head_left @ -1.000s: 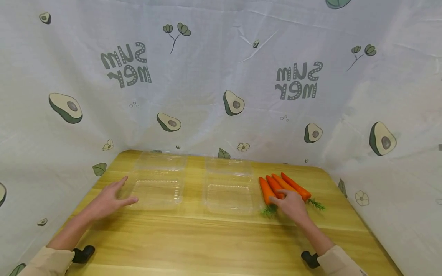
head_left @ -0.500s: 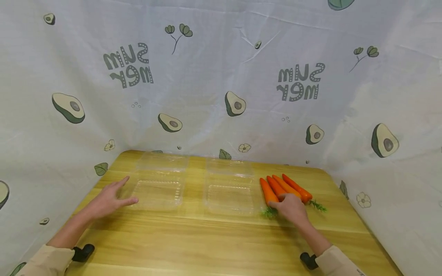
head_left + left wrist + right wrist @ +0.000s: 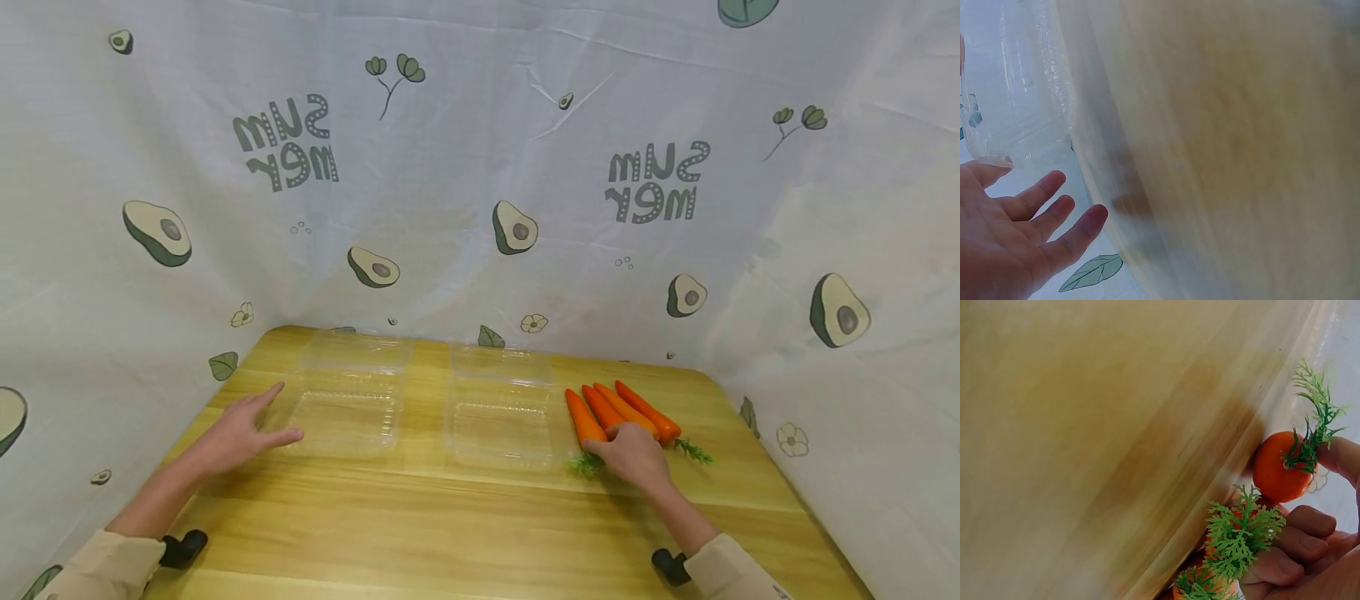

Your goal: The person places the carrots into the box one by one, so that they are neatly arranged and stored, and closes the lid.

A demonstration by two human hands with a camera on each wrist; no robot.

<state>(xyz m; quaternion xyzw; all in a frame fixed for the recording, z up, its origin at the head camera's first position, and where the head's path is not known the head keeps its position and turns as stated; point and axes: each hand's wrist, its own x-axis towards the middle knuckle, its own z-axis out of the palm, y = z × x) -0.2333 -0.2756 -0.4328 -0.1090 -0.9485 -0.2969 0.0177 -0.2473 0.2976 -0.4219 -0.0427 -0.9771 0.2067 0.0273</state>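
Several orange carrots with green leafy tops lie side by side at the right of the table in the head view. My right hand (image 3: 636,458) holds the top end of the leftmost carrot (image 3: 583,418). In the right wrist view the thumb is at that carrot's leafy end (image 3: 1285,465), and the other fingers (image 3: 1304,540) curl in beside the neighbouring carrot's greens (image 3: 1244,534). My left hand (image 3: 236,433), thumb and fingers spread, hovers beside a clear plastic box (image 3: 345,421) with its lid folded back. Nothing is in the left hand.
A second clear plastic box (image 3: 501,429), also with its lid back, stands between the first box and the carrots. The wooden table (image 3: 420,533) meets a hanging white cloth (image 3: 450,167) printed with avocados along its back and sides.
My right hand's fingers have drawn in from over the carrots and now curl at the leftmost carrot's top end. The left hand holds its pose. The head view has shifted slightly.
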